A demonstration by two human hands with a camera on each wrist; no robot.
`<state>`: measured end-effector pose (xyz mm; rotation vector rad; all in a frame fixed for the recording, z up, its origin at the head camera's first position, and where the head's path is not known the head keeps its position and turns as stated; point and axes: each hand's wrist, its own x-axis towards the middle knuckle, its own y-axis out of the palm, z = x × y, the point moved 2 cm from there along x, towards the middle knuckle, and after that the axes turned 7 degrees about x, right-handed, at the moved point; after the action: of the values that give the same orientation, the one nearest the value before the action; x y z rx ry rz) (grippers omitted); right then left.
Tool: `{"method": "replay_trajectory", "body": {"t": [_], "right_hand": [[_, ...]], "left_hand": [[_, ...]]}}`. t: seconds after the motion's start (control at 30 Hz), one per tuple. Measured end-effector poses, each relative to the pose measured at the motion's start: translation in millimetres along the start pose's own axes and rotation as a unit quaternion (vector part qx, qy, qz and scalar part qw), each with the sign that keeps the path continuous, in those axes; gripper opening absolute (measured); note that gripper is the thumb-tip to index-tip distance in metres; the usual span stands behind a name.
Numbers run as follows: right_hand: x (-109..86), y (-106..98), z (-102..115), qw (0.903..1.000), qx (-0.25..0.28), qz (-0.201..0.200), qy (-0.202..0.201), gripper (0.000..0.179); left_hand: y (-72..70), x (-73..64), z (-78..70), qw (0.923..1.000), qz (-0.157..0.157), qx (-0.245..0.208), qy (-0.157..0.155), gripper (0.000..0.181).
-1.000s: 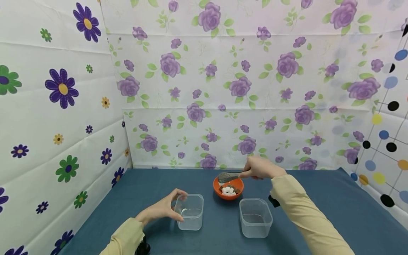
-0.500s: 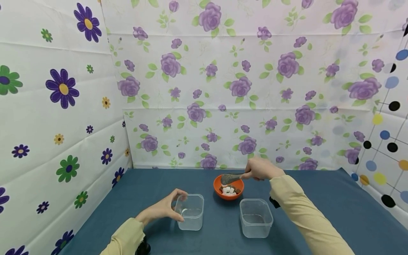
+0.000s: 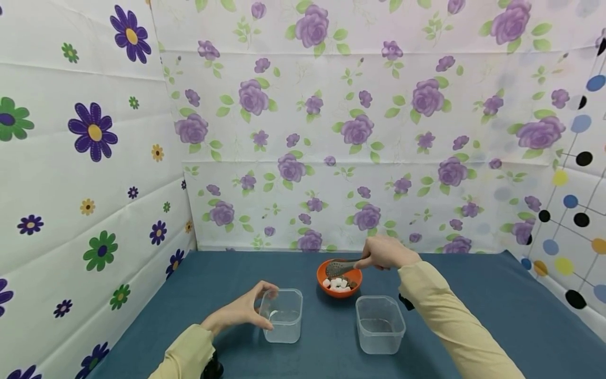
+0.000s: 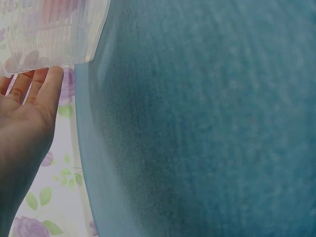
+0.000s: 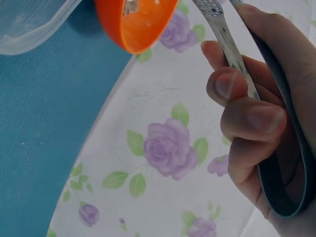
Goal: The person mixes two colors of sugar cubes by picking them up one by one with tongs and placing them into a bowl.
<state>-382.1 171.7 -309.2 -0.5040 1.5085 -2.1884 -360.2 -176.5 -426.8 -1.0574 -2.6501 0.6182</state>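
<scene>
My left hand (image 3: 243, 308) holds the left clear plastic container (image 3: 290, 329), thumb on its near side and fingers behind its far side. In the left wrist view the fingers (image 4: 48, 91) reach the container's wall (image 4: 54, 49). My right hand (image 3: 388, 251) grips grey tongs (image 3: 338, 268) with a perforated head, fingers wrapped round both arms. The tongs' head is inside the orange bowl (image 3: 322, 288), over white cubes (image 3: 340, 285) and brown pieces (image 3: 352, 285). In the right wrist view the tongs' bent end (image 5: 284, 205) shows beneath the palm.
A second clear container (image 3: 380, 342) stands upright at the right, nearer than the bowl. The blue tabletop (image 3: 326, 347) meets a flower-print backdrop (image 3: 265, 221) behind the bowl. Patterned cloth walls (image 3: 123, 210) stand at both sides.
The tongs have dipped lower into the bowl, and the right hand has come slightly down. White cubes in the bowl have shifted to the left. My left hand and both containers stay put.
</scene>
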Motion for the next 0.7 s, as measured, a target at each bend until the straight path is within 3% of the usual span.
{"method": "replay_trajectory", "body": {"t": [0.13, 0.37, 0.7], "right_hand": [[-2.4, 0, 0, 0.9999, 0.000, -0.001, 0.010, 0.039], [-12.4, 0, -5, 0.9995, 0.027, -0.012, -0.013, 0.040], [-35.3, 3, -31, 0.9970, 0.065, -0.033, 0.024, 0.040]], "left_hand": [[0.5, 0.2, -0.6, 1.0000, 0.002, 0.002, 0.002, 0.069], [1.2, 0.8, -1.0, 1.0000, 0.006, 0.000, 0.006, 0.069], [0.3, 0.3, -2.5, 1.0000, 0.008, 0.004, 0.004, 0.069]]}}
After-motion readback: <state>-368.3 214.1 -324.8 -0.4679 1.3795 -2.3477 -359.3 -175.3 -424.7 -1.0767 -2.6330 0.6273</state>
